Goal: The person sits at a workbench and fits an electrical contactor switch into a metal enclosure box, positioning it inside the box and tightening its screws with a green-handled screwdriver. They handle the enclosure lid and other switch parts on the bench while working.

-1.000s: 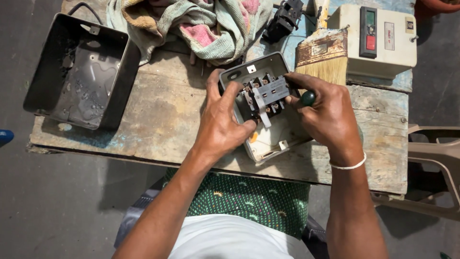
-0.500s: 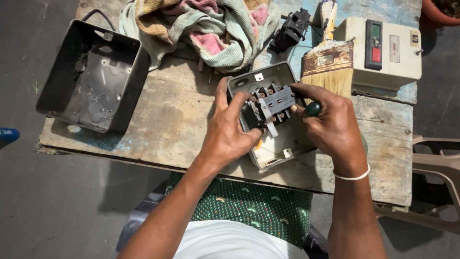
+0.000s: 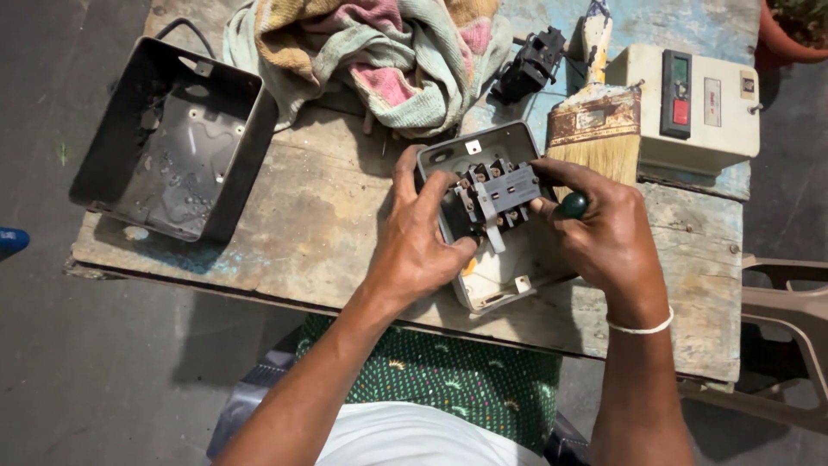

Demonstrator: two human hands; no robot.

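Seeing hard daylight from upper right; bench (image 3: 259, 233) top bright, cream box (image 3: 720, 121) near glare. My hands cast short dark shadows. Deep shadow under bench edge. Focus sharp centre, slight wide-angle stretch at edges.

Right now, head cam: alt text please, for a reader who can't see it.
Both hands work on a grey switch block inside an open pale box on a worn wooden bench; the left hand steadies it, the right hand grips a green-handled tool. A paintbrush, rag and empty metal casing lie behind.
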